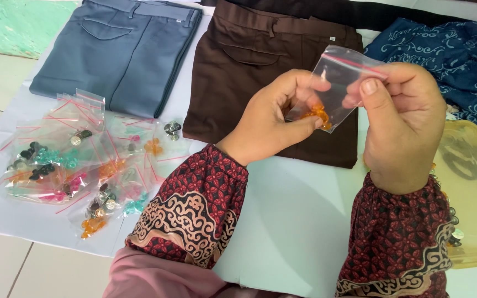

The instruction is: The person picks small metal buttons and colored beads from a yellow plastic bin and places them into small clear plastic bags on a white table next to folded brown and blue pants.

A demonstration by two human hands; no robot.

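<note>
A small clear zip bag with a red seal strip is held up between both hands over the folded brown trousers. Orange buttons sit in its lower corner. My left hand pinches that lower corner around the buttons. My right hand grips the bag's top right edge between thumb and fingers. Both wrists wear dark red patterned sleeves.
A pile of small clear bags with coloured buttons lies at the left on a white cloth. Folded grey-blue trousers lie at the back left, a blue patterned fabric at the right, a yellow translucent pouch beside my right wrist.
</note>
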